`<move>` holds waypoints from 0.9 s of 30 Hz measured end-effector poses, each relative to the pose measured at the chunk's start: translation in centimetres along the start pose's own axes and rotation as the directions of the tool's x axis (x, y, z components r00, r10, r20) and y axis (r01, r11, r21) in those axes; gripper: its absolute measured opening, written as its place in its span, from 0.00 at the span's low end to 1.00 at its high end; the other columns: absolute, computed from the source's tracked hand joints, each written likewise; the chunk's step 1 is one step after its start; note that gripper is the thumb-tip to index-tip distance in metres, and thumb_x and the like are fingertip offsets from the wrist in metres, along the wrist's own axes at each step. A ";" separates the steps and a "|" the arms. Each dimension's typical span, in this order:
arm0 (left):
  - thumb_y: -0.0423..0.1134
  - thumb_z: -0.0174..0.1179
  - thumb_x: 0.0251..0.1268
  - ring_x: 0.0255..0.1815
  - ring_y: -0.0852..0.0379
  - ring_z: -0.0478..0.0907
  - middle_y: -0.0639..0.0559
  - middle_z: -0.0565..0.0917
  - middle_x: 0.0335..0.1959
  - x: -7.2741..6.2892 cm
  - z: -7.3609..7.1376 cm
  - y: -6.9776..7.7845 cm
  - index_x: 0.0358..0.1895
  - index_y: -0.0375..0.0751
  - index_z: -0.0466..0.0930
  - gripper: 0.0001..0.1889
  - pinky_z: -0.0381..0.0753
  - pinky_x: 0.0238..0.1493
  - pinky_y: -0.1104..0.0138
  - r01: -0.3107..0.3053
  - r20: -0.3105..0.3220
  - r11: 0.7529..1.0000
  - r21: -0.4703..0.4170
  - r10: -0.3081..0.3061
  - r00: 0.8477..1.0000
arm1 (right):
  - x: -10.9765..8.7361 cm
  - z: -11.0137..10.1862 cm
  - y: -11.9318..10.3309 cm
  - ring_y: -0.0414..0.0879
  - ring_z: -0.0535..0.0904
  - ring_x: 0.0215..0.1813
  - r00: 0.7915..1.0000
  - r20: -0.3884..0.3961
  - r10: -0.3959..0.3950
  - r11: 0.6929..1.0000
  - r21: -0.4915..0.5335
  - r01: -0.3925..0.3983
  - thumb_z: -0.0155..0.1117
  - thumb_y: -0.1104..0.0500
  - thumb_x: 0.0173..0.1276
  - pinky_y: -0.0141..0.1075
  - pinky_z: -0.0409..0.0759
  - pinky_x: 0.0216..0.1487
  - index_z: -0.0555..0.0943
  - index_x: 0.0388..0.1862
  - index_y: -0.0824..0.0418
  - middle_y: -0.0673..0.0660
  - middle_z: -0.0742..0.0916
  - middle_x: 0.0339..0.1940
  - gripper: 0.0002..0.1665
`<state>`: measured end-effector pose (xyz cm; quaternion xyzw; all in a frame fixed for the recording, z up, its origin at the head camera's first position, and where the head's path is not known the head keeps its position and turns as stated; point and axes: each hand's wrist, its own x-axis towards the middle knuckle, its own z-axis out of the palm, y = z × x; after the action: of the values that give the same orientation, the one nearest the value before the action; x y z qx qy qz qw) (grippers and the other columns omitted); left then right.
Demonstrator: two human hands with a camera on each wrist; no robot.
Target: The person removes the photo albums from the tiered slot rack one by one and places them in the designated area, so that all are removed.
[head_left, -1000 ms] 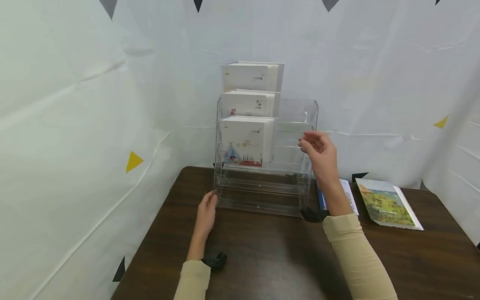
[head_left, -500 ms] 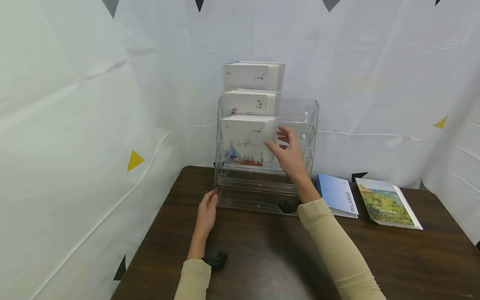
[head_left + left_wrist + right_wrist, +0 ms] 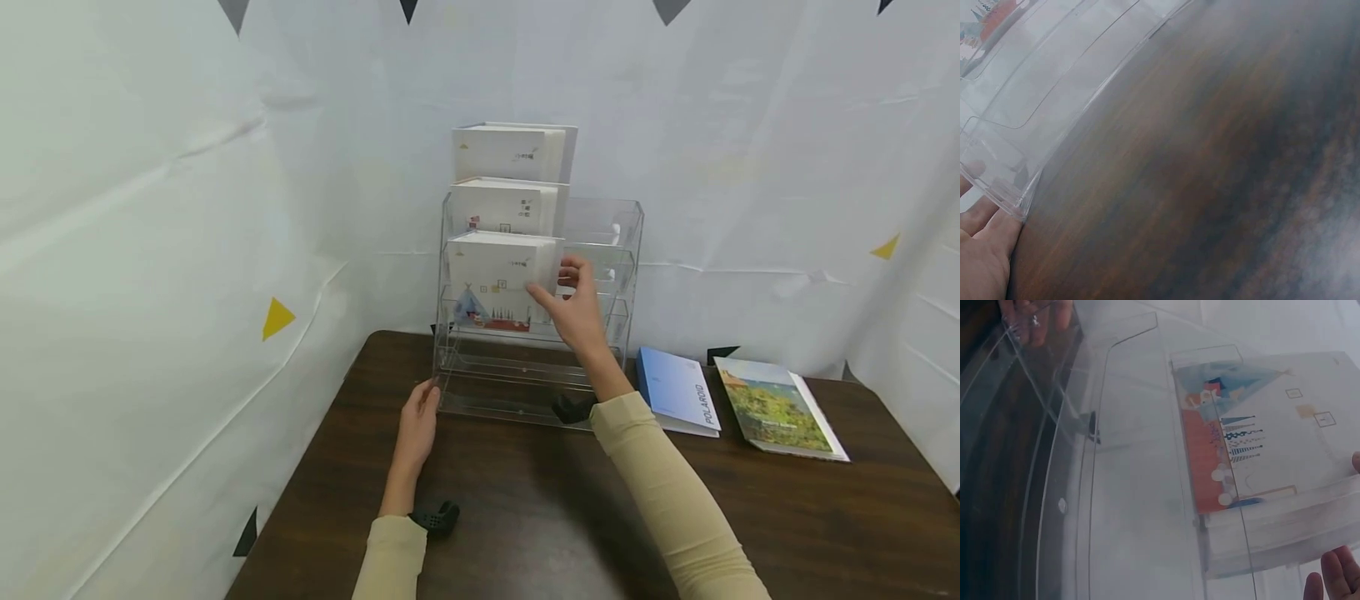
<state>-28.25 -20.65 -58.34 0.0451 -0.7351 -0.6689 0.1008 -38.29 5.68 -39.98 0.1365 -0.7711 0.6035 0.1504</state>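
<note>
A clear acrylic tiered rack [image 3: 517, 408] stands on the dark wooden table, with thick white books leaning in its left half: a top book [image 3: 495, 150], a middle book [image 3: 495, 208] and a lowest book [image 3: 480, 267] with a blue tent picture. My right hand [image 3: 579, 312] is at the lowest book's right edge, thumb on the front cover and fingers round behind; the right wrist view shows its fingertips [image 3: 1335, 575] by the back cover. Down at the rack's lower left corner, my left hand [image 3: 417, 425] touches the side panel with fairly straight fingers, partly seen through the plastic.
To the right of the rack lie a blue and white book [image 3: 678, 392] marked POLAROID and a book with a landscape cover [image 3: 780, 408]. White sheeting [image 3: 330, 167] hangs behind and to the left. Dark bands sit on both wrists.
My right hand has moved left from the rack's right side to the lowest book's right edge and taken hold there. My left hand stays at the rack's corner.
</note>
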 end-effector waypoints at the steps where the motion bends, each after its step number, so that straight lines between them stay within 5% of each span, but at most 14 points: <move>1: 0.53 0.49 0.90 0.83 0.39 0.67 0.38 0.74 0.78 0.0 0.0 0.0 0.79 0.40 0.70 0.28 0.65 0.84 0.41 -0.001 0.000 1.000 0.000 0.001 1.000 | 0.1 0.0 0.1 0.58 0.71 0.68 1.000 0.000 -0.002 1.000 -0.001 0.002 0.77 0.51 0.73 0.48 0.72 0.64 0.64 0.76 0.61 0.66 0.75 0.70 0.42; 7: 0.53 0.49 0.90 0.83 0.39 0.68 0.38 0.74 0.78 0.1 0.3 -0.2 0.79 0.40 0.70 0.28 0.65 0.84 0.41 0.003 -0.003 1.000 0.002 -0.003 1.000 | 0.7 -0.2 0.3 0.58 0.77 0.63 0.999 0.026 -0.025 0.999 0.026 0.024 0.76 0.53 0.74 0.40 0.77 0.58 0.65 0.65 0.65 0.68 0.79 0.62 0.35; 12: 0.53 0.49 0.90 0.82 0.39 0.68 0.37 0.74 0.78 0.3 0.4 -0.1 0.79 0.39 0.70 0.28 0.66 0.83 0.41 0.000 -0.008 1.000 -0.003 0.000 1.000 | 1.1 -0.5 -0.4 0.58 0.81 0.63 0.994 0.103 0.028 0.998 0.048 -0.033 0.74 0.54 0.76 0.42 0.81 0.57 0.65 0.60 0.63 0.69 0.83 0.62 0.29; 19: 0.53 0.49 0.90 0.83 0.39 0.68 0.38 0.74 0.78 0.2 0.4 -0.2 0.79 0.41 0.70 0.28 0.66 0.83 0.41 -0.007 -0.001 1.000 -0.003 0.007 1.000 | 1.7 -1.1 0.4 0.57 0.82 0.71 0.968 0.246 0.057 0.992 0.097 -0.083 0.72 0.49 0.78 0.55 0.82 0.69 0.74 0.73 0.58 0.63 0.84 0.71 0.31; 27: 0.53 0.49 0.89 0.82 0.40 0.69 0.39 0.75 0.77 0.2 0.4 0.1 0.78 0.41 0.71 0.27 0.67 0.83 0.41 -0.005 -0.006 1.000 0.000 0.005 1.000 | 1.7 -1.1 0.4 0.54 0.84 0.70 0.958 0.283 0.048 0.985 0.143 -0.092 0.70 0.48 0.79 0.56 0.80 0.73 0.78 0.76 0.52 0.60 0.86 0.71 0.30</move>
<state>-28.51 -20.31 -58.28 0.0453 -0.7350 -0.6684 0.1044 -39.91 6.82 -39.44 0.2039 -0.7397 0.6412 0.0078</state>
